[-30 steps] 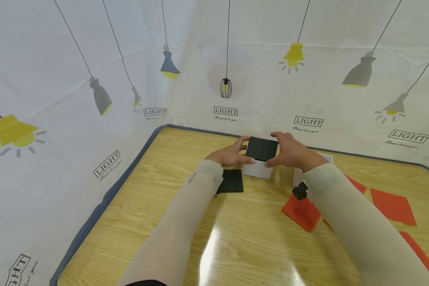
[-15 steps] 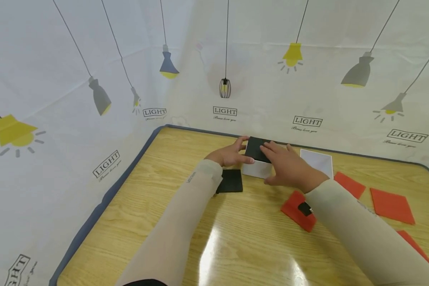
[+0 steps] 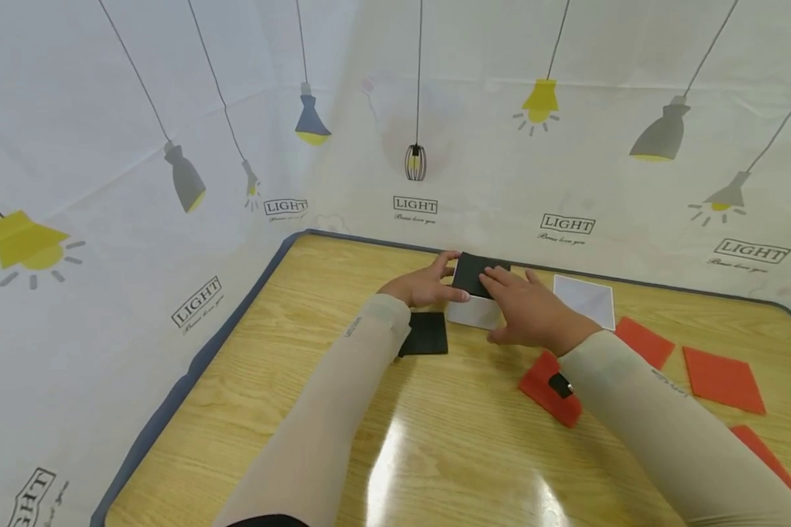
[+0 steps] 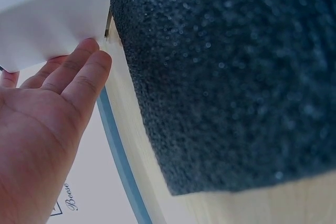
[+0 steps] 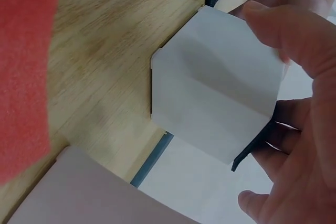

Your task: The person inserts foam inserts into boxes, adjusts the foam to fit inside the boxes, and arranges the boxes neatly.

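Note:
A white box (image 3: pixel 474 313) stands near the far edge of the table, a black square foam sheet (image 3: pixel 469 275) lying on its top. My left hand (image 3: pixel 423 284) grips the box's left side, thumb at the front corner and fingers towards the back. In the left wrist view its fingers (image 4: pixel 84 72) lie against the white wall. With straight fingers, my right hand (image 3: pixel 534 311) presses on the foam sheet, its thumb by the front face. The right wrist view shows the sheet's edge (image 5: pixel 252 148) sticking out past the box. A second black foam square (image 3: pixel 427 334) lies by the left wrist.
Several red squares (image 3: pixel 723 379) are spread on the table at the right. Behind the right forearm is a white square piece (image 3: pixel 585 300). A white curtain (image 3: pixel 481 176) with printed lamps rises just behind the table's blue edge.
My right hand has let go of the box's right side and moved its fingers onto the top of the black foam sheet. My left hand has stayed in place.

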A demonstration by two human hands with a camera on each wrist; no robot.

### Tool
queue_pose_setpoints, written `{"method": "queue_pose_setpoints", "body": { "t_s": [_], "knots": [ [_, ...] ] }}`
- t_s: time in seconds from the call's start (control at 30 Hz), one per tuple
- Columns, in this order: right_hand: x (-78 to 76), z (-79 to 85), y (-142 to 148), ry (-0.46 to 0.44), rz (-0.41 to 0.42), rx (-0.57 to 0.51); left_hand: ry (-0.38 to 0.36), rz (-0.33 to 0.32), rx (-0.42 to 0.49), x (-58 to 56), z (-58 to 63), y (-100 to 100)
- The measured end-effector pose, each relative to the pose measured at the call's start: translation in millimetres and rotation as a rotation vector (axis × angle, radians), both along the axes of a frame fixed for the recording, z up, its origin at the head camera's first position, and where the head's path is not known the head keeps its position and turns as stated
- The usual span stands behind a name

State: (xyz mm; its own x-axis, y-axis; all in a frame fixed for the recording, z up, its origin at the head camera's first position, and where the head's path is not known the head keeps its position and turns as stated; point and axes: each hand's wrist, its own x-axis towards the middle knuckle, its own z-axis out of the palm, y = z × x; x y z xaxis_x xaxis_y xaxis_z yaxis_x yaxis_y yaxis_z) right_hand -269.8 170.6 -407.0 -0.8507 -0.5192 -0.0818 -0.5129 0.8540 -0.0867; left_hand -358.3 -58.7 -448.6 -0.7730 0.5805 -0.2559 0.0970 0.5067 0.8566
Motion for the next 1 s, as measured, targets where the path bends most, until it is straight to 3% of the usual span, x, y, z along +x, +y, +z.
{"method": "queue_pose_setpoints", "body": {
  "t_s": [0.4,0.63,1.0],
  "knots": [
    [-2.9,-4.9,-1.0,0.003,0.018,-0.028,-0.001,-0.011,-0.019,-0.8,1.6,0.8],
    [-5.2,-3.6,-4.5,0.085,-0.028,0.012,-0.031,0.0,0.037,1.9,0.4,0.4],
    [-7.4,-6.5,-6.8,-0.003,-0.04,-0.058,-0.035,0.006,0.037,4.9,4.0,-1.1]
  ]
}}
